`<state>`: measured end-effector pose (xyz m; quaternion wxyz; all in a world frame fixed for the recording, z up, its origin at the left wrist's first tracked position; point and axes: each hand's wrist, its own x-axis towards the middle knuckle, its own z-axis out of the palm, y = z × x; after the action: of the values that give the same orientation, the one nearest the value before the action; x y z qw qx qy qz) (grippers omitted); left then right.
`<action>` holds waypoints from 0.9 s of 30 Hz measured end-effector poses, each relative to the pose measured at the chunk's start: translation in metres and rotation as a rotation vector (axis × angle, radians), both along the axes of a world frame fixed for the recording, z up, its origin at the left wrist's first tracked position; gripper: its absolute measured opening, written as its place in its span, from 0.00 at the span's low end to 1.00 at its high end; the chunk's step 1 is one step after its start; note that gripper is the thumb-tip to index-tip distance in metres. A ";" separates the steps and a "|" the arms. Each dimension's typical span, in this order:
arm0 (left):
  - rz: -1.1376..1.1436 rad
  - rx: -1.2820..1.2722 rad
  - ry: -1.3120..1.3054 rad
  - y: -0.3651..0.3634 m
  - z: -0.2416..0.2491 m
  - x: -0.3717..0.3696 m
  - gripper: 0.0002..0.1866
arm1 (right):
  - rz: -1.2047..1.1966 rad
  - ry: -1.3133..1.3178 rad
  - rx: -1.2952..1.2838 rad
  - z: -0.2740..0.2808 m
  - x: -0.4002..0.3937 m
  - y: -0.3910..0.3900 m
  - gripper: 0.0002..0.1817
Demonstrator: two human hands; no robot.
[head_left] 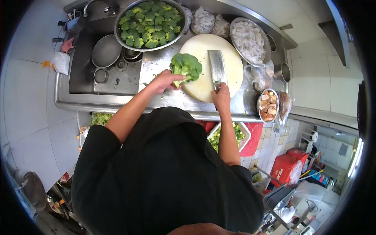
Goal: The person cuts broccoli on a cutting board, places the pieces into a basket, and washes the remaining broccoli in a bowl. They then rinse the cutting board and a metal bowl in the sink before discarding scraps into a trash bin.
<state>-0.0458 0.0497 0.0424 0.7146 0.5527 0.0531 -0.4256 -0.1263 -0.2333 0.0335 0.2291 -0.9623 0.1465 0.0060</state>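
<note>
A large head of broccoli [187, 67] is gripped at its stalk by my left hand [166, 81], over the left edge of a round, pale cutting board [196, 47]. My right hand [221, 96] is closed around the handle of a cleaver [217, 66]. The wide blade lies over the board, pointing away from me, apart from the broccoli. Most of the cleaver's handle is hidden by my fingers. Beyond the board, at the upper left, a big metal bowl [116, 29] is filled with cut broccoli florets [150, 21].
On the left is a sink [82, 80] with a round pan [106, 51]. Right of the board stand a bowl of pale strips [248, 41], bagged food [260, 80] and a dish of meat-like chunks [268, 105]. A white bin [245, 133] with green trimmings sits below the counter.
</note>
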 end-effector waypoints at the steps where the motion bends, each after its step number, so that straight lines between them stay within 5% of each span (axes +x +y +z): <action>1: -0.037 0.108 -0.007 0.000 0.008 -0.001 0.23 | -0.043 0.028 0.033 -0.001 0.003 -0.002 0.18; 6: -0.048 0.191 -0.133 -0.001 0.013 -0.008 0.19 | -0.236 0.008 0.062 0.007 0.000 0.006 0.23; 9: -0.019 0.023 0.014 -0.005 0.022 0.000 0.17 | -0.353 0.049 0.437 0.017 -0.022 -0.008 0.18; 13: 0.070 -0.023 0.009 -0.021 0.009 0.022 0.19 | -0.266 -0.001 0.623 0.045 -0.070 0.017 0.13; 16: 0.062 0.048 0.022 -0.030 -0.001 0.043 0.21 | -0.119 -0.060 0.367 0.050 -0.091 0.028 0.15; 27: 0.081 0.008 0.078 -0.038 0.004 0.056 0.19 | -0.154 0.014 0.305 0.075 -0.096 0.053 0.14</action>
<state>0.0101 0.0114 0.0460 0.7264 0.5358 0.1049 -0.4174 -0.2226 -0.1805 0.1080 0.3712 -0.9023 0.2186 0.0172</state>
